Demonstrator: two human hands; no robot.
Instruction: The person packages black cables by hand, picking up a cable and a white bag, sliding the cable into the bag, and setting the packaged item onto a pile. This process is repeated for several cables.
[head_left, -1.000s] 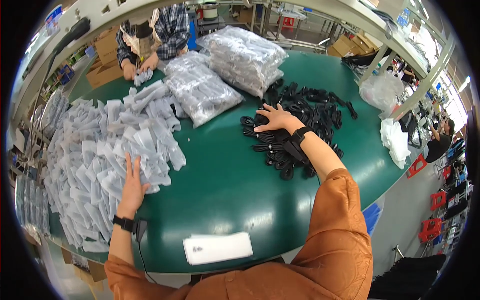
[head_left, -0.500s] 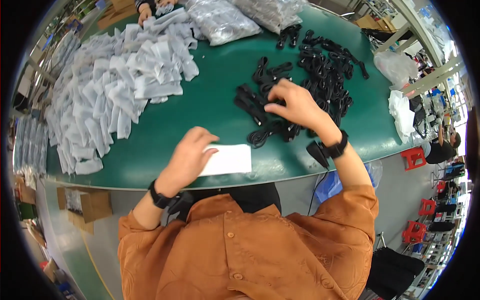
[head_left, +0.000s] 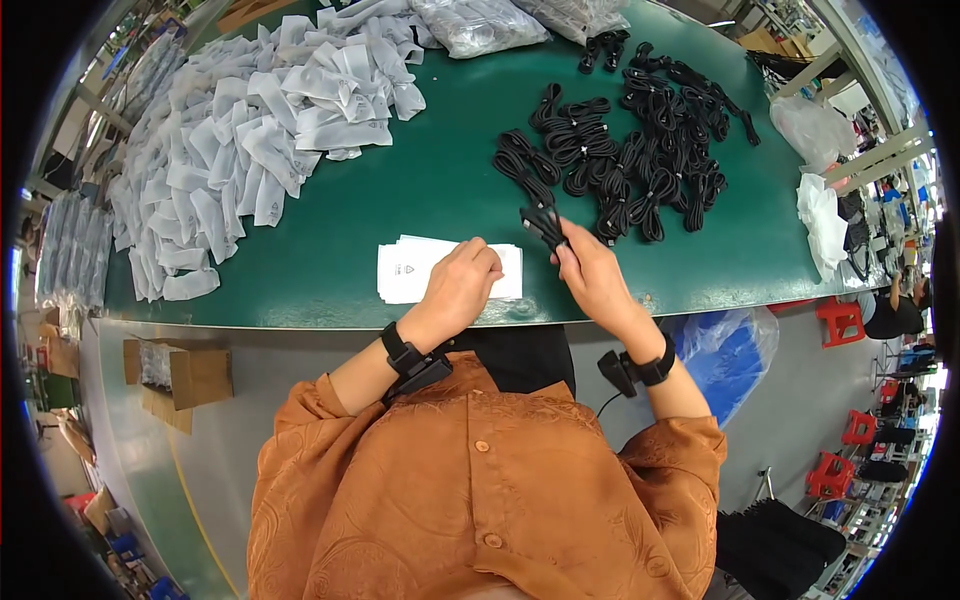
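My right hand [head_left: 590,275] grips a coiled black cable [head_left: 545,225] just above the near edge of the green table [head_left: 440,190]. My left hand [head_left: 460,285] rests with its fingers on a small stack of flat white bags [head_left: 410,268] lying beside it. A loose heap of coiled black cables [head_left: 640,150] spreads over the table beyond my right hand. Both wrists carry black bands.
A big pile of white bags [head_left: 240,130] covers the table's left part. Clear bags of packed cables [head_left: 480,20] lie at the far edge. An open cardboard box [head_left: 180,375] stands on the floor at left, a blue plastic sack [head_left: 730,340] at right, red stools [head_left: 840,320] beyond.
My right hand has lifted one cable out of the heap and brought it toward me. My left hand has settled on the stack of white bags. The view has tilted down.
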